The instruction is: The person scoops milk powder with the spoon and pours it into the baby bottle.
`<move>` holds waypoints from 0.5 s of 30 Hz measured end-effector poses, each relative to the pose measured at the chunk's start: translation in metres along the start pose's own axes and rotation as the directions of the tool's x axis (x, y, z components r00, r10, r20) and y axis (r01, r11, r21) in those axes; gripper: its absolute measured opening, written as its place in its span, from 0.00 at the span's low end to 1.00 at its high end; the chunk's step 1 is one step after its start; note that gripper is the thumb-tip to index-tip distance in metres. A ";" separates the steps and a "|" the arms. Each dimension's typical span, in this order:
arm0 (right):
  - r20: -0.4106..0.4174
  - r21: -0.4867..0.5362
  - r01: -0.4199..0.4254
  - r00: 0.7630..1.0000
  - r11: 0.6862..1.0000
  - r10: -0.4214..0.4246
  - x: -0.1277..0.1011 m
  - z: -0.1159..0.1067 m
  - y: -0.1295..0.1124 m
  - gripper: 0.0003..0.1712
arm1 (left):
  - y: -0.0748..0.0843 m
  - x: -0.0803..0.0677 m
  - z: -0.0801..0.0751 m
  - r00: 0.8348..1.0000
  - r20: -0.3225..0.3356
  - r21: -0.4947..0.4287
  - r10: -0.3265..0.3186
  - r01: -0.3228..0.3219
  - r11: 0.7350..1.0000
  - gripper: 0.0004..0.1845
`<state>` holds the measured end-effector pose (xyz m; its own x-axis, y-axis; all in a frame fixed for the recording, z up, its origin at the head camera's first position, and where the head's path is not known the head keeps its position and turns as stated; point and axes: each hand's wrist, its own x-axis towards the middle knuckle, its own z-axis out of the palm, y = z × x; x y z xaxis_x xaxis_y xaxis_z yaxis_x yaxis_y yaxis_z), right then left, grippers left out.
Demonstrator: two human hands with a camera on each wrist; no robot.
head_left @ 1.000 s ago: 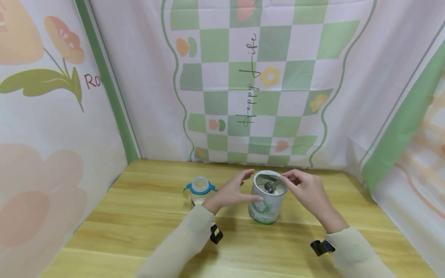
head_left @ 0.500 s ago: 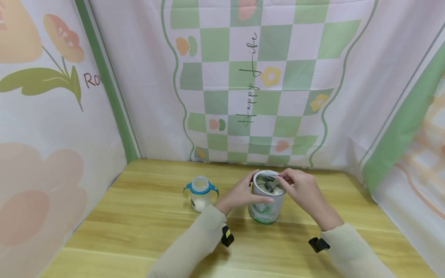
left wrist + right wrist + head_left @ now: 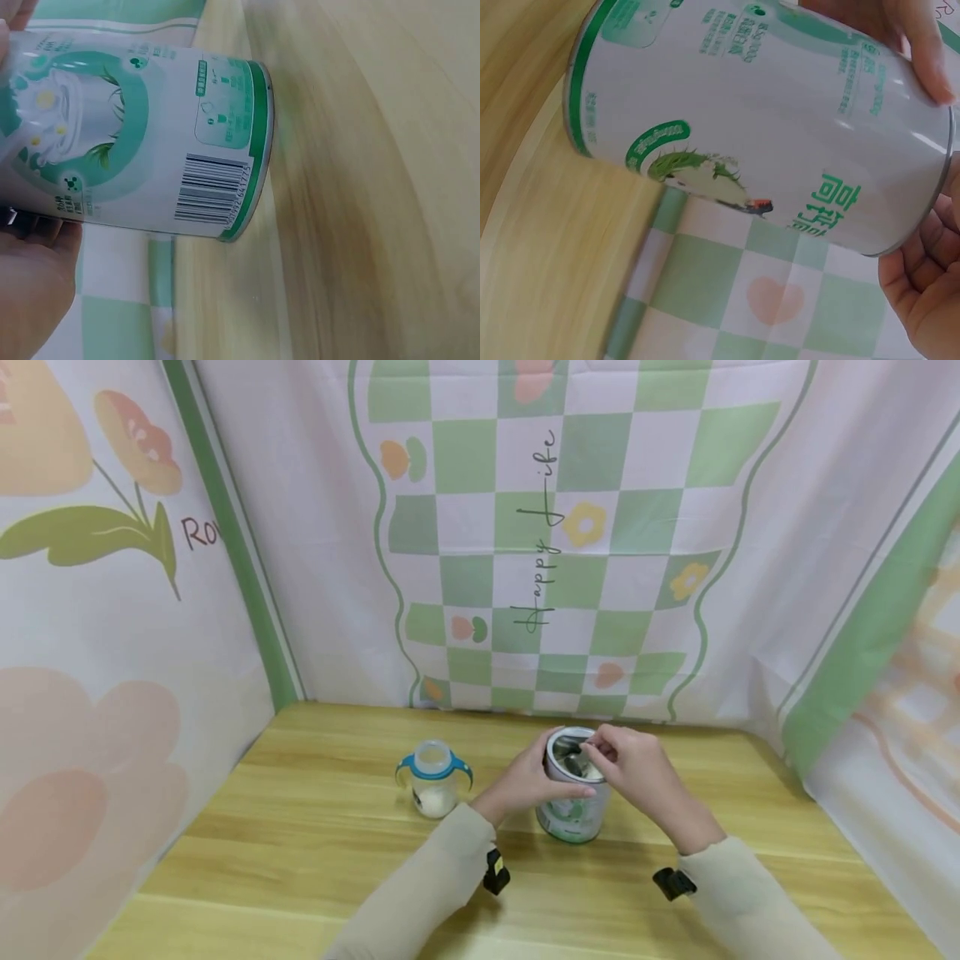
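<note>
Open tin (image 3: 573, 797), white w/ green print, stands upright on the bench (image 3: 300, 827), toward the back edge, a bit right of centre. Left hand (image 3: 528, 781) wraps the tin's left side: thumb across the front wall near the rim, fingers curled round the far side, so it grips the tin. The right-wrist view shows a fingertip (image 3: 930, 64) of that hand lying on the wall near the rim.

Right hand (image 3: 630, 768) sits over the tin's mouth from the right, fingers (image 3: 596, 747) bunched & pinching the handle of a scoop (image 3: 573, 764) whose dark bowl is down inside the tin, on the pale powder. How firm the pinch is can't be told; handle mostly hidden by the fingers.

Left-wrist view: the tin's barcode & green bottom rim rest on the wood; palm (image 3: 34, 289) close beside the tin's upper part.

Sippy cup (image 3: 435, 781), clear w/ blue handles & collar, stands left of the tin, near but apart, some white powder in its bottom. Both sleeves are beige; a small black clip shows at each wrist. Printed cloth backdrop (image 3: 555, 527), green-white checks & flowers, hangs behind the bench.
</note>
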<state>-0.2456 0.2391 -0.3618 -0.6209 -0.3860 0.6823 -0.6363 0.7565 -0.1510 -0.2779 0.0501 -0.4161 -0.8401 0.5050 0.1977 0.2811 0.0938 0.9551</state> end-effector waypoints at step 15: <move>0.132 0.079 -0.044 0.991 0.996 0.033 0.004 0.005 -0.011 0.11 | -0.003 0.001 -0.002 0.995 0.069 -0.032 0.072 -0.070 0.997 0.40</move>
<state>-0.2441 0.2266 -0.3611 -0.6965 -0.4273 0.5764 -0.6427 0.7288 -0.2363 -0.2804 0.0485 -0.4187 -0.7836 0.5688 0.2499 0.3241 0.0311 0.9455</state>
